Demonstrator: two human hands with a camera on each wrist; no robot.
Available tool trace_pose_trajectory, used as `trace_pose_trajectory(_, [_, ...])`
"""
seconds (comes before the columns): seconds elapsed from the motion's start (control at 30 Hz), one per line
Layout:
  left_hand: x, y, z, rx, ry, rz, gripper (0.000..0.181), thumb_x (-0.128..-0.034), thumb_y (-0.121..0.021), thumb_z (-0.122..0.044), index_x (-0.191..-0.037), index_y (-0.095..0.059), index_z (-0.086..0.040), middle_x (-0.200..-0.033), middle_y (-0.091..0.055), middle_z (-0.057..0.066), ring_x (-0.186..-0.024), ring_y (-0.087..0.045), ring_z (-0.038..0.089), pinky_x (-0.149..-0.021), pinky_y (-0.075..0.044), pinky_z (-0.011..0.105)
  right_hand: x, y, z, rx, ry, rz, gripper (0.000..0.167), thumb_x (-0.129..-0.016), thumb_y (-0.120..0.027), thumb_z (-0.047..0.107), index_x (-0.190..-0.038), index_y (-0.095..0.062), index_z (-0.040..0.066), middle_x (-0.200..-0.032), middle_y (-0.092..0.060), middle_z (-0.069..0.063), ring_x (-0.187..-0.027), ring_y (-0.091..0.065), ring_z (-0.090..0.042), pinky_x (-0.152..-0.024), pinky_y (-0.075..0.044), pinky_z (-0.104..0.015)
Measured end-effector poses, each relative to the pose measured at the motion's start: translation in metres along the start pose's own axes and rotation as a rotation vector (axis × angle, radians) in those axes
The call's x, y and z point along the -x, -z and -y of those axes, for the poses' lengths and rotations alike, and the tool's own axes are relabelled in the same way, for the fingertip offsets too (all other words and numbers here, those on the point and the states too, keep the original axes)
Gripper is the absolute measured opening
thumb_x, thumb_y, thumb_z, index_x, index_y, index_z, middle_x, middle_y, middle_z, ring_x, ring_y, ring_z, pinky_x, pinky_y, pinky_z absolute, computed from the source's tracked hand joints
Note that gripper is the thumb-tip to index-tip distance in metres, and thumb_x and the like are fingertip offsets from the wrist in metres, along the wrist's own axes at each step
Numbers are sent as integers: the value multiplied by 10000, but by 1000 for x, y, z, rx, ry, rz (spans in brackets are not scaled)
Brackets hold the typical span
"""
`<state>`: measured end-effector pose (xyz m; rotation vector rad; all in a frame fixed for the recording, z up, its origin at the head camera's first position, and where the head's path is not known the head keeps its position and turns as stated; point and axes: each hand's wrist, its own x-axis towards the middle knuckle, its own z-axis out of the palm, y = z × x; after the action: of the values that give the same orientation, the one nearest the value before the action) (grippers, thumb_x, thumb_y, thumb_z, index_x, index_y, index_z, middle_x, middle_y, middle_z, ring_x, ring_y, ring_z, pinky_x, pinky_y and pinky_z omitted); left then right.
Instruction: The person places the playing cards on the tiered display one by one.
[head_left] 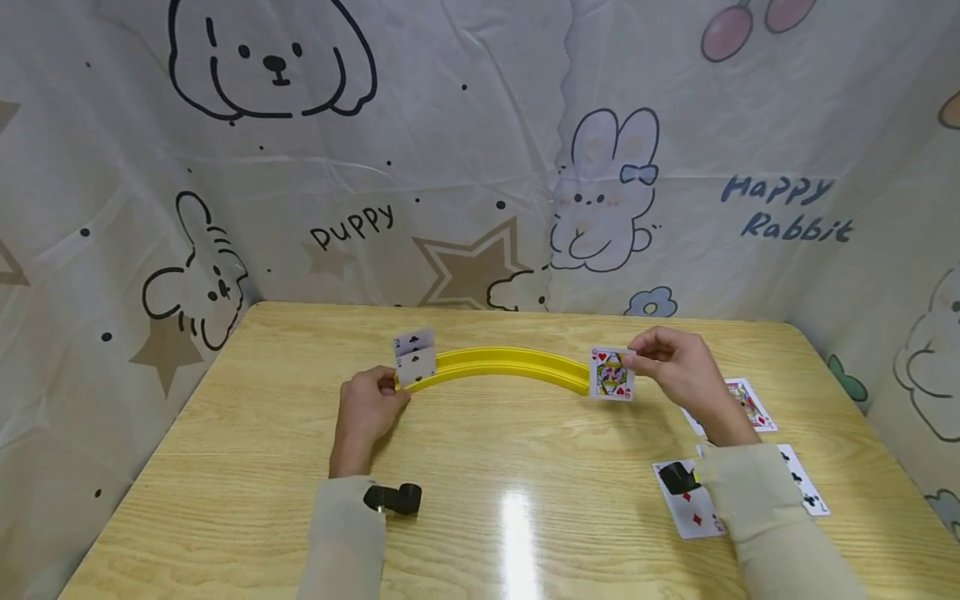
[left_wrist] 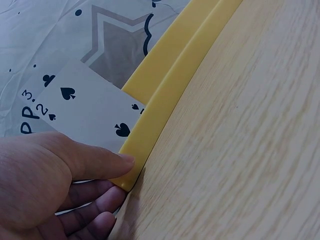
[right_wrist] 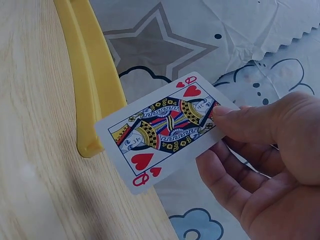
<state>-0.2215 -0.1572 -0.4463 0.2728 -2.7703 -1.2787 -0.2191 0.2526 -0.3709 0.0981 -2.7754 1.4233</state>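
Observation:
A curved yellow card holder (head_left: 495,362) lies across the table. At its left end my left hand (head_left: 369,408) pinches the holder, thumb on the front face in the left wrist view. Two cards stand in that end: a two of spades (left_wrist: 85,102) in front and a three of clubs (head_left: 413,340) behind it. My right hand (head_left: 678,371) pinches a queen of hearts (right_wrist: 167,132) by its edge between thumb and fingers. The queen is at the holder's right end, overlapping it in the head view; the right wrist view does not settle whether they touch.
To the right, partly under my right forearm, lie a diamond card (head_left: 693,515), a club card (head_left: 802,483) and a face card (head_left: 750,404). A patterned cloth (head_left: 465,167) hangs behind the wooden table (head_left: 525,467).

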Motion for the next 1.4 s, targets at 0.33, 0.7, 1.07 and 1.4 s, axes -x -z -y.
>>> trace_pose_trajectory(0.33, [1,0,1,1,-8,3,393,-861,-771,-92,-1224,-675,26,-1044,-679,157,-912,-632,251,-798,-524,399,-7,-10,3,-42,40,9,214,-922,-746,173,-1023,-667,2,-982,-686,-132,-844,-615,-228,-719,-498,-290])
trace_pose_trajectory(0.7, [0,2,-2,8,-7,8,398,-864,-767,-83,-1233,-667,33,-1056,-676,167,-926,-633,261,-810,-524,405,-14,-21,9,-66,50,18,197,-912,-753,137,-1028,-684,-7,-1000,-693,-136,-841,-644,-224,-714,-524,-259])
trace_pose_trajectory(1.07, [2,2,-1,16,-14,3,378,-866,-763,-74,-1216,-674,34,-1038,-683,162,-916,-642,257,-804,-531,405,-22,-32,17,-66,82,43,164,-927,-729,114,-1033,-692,-6,-991,-693,-134,-846,-639,-235,-710,-513,-271])
trace_pose_trajectory(1.4, [1,1,0,19,-11,9,386,-858,-769,-78,-1217,-676,33,-1048,-680,165,-917,-641,253,-807,-535,398,-33,-42,26,-91,92,59,158,-921,-740,128,-1033,-697,25,-1009,-679,-111,-866,-612,-258,-767,-511,-376])
